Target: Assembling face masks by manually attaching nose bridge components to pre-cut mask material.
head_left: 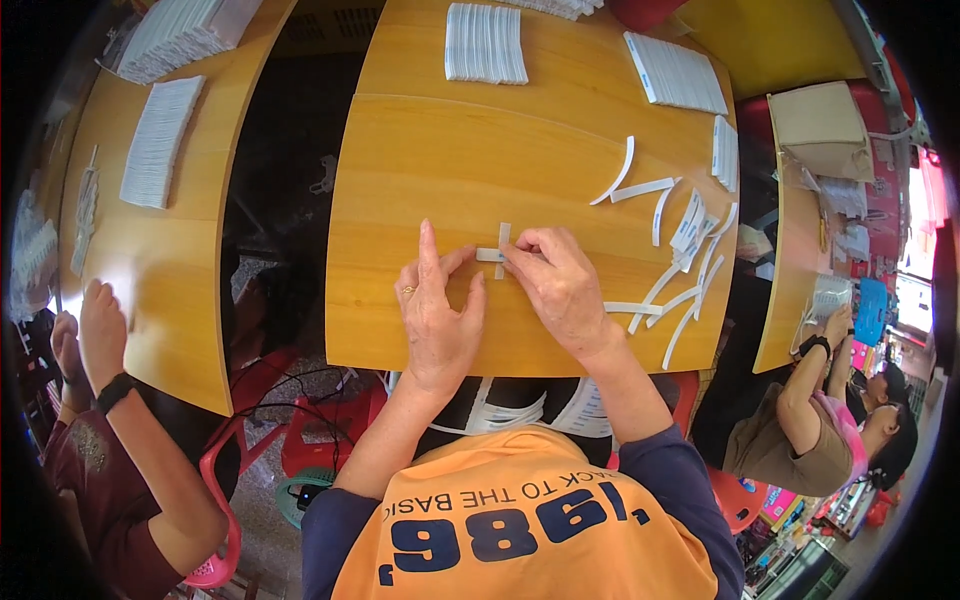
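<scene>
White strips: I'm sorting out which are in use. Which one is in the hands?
The short strip pinched between the left hand and right hand at the table's middle; the loose strips lie scattered to the right, untouched.

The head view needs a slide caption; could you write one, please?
Both hands, left hand and right hand, pinch crossed white paper strips on a wooden table.

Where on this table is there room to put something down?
Bare wood lies left of the hands, and in the middle between them and the far stack. The right side is crowded with loose white strips.
</scene>
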The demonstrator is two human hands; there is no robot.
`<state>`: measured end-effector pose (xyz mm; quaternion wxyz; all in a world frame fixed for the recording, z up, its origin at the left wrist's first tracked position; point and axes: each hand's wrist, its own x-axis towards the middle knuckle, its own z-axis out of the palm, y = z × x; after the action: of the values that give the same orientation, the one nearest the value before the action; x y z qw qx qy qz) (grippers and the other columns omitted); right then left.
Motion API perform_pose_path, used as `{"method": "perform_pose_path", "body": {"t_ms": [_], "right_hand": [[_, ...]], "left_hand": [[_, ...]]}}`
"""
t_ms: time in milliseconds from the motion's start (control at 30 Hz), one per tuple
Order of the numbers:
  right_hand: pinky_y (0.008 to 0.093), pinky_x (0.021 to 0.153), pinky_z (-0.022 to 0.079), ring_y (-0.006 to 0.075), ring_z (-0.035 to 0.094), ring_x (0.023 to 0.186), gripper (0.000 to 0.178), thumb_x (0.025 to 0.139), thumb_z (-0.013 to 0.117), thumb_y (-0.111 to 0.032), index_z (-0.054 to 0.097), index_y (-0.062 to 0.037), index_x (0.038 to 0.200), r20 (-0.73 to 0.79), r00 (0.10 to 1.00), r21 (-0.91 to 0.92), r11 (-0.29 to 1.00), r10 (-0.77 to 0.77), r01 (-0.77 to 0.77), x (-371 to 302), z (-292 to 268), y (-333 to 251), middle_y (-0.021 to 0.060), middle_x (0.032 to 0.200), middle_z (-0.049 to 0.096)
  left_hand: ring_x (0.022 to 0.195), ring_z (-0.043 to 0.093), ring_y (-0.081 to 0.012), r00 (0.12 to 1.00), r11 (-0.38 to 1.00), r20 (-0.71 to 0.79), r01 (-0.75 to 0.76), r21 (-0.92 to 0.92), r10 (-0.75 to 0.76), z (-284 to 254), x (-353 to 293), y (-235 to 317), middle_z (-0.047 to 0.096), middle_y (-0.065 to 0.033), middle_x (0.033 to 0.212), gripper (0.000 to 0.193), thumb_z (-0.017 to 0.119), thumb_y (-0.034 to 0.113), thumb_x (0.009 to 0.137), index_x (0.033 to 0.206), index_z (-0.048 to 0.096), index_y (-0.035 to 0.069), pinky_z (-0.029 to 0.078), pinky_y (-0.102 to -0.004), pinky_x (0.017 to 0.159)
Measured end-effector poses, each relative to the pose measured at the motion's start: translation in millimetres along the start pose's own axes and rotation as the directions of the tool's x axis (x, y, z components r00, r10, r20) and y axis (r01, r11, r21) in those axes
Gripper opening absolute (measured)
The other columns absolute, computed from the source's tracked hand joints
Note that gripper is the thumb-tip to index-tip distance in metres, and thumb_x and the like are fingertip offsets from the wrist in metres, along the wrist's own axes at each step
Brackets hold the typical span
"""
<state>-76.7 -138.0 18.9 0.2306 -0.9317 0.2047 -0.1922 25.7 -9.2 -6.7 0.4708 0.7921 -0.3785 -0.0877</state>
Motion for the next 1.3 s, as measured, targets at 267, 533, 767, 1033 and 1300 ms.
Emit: {"method": "perform_pose_path", "body": {"t_ms": [267,533,767,1033,1300], "right_hand": [[0.0353,0.072,0.053,0.0261,0.060,0.085,0.022,0.071,0.073,0.001,0.071,0.0004,0.093,-0.012,1.000,-0.026,0.999,-0.019,0.019,1,1,1,0.0093,0.090,0.058],[0.0350,0.073,0.053,0.0262,0.060,0.085,0.023,0.072,0.073,0.001,0.071,0.0003,0.095,0.025,1.000,-0.015,1.000,-0.010,0.011,0,-2,5,0.0090,0.089,0.058],[0.0350,0.073,0.052,0.0247,0.062,0.084,0.023,0.073,0.074,-0.004,0.073,-0.0035,0.096,0.021,0.996,-0.121,0.989,-0.083,0.085,-11,-25,21,0.0071,0.090,0.063],[0.0349,0.077,0.050,0.0244,0.063,0.085,0.019,0.072,0.077,-0.006,0.074,-0.0063,0.091,0.018,1.000,-0.148,0.989,-0.012,0.015,-21,-42,35,0.0054,0.089,0.065],[0.0346,0.073,0.052,0.0259,0.063,0.082,0.017,0.076,0.078,-0.005,0.073,0.0002,0.091,0.069,0.986,0.078,0.985,0.149,-0.154,-22,-45,46,0.0088,0.090,0.066]], "left_hand": [[0.094,0.062,-0.0271,0.973,0.966,0.207,-0.144,0.213,0.099,-18,31,7,0.064,-0.0071,0.103,0.033,0.078,0.011,0.078,0.110,0.073,0.012,0.049,-0.0389,0.082],[0.086,0.066,-0.0240,0.950,0.966,0.270,-0.203,0.162,0.155,-15,45,-4,0.066,-0.0044,0.090,0.013,0.079,0.017,0.076,0.088,0.078,0.012,0.052,-0.0369,0.070],[0.082,0.064,-0.0231,0.952,0.971,0.270,-0.191,0.145,0.147,-15,46,-4,0.064,-0.0020,0.087,0.012,0.080,0.016,0.074,0.086,0.078,0.013,0.051,-0.0364,0.069],[0.086,0.065,-0.0236,0.947,0.971,0.297,-0.173,0.163,0.119,-17,47,-2,0.066,-0.0044,0.091,0.013,0.079,0.017,0.077,0.089,0.079,0.011,0.052,-0.0355,0.071],[0.083,0.065,-0.0246,0.956,0.976,0.276,-0.151,0.158,0.104,-15,46,-1,0.065,-0.0038,0.088,0.012,0.079,0.018,0.077,0.086,0.078,0.011,0.051,-0.0370,0.070]]}}
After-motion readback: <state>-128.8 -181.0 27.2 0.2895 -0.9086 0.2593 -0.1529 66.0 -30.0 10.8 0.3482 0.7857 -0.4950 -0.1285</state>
